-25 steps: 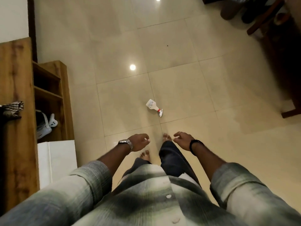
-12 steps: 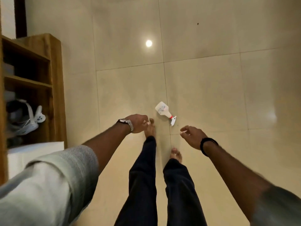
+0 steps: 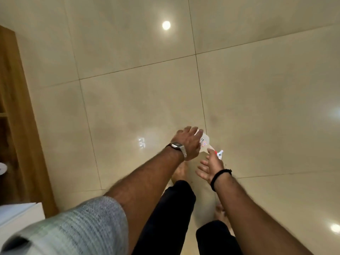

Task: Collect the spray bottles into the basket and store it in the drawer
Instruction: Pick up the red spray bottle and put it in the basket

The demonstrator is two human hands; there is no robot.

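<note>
Now the left hand (image 3: 187,142) curls over the bottle (image 3: 206,143) lying on the floor (image 3: 139,107) by a tile seam; whether it grips yet is unclear. Right hand (image 3: 211,165) is spread wide beside the nozzle. Best clasp the body, not the trigger.

Single head-worn wide-angle view, tipped steeply down from standing height onto the tiled floor (image 3: 147,107). Faced forward and down along both outstretched forearms, hands near the lower middle: left hand (image 3: 188,142), right hand (image 3: 211,167). Trousered legs and bare feet seen from directly above at the bottom edge. Wooden shelf unit (image 3: 20,126) caught only as a slanted strip at the left border, bent by lens distortion. Floor fairly far off, arms close to the lens and blurred. No second view to overlap with.
</note>
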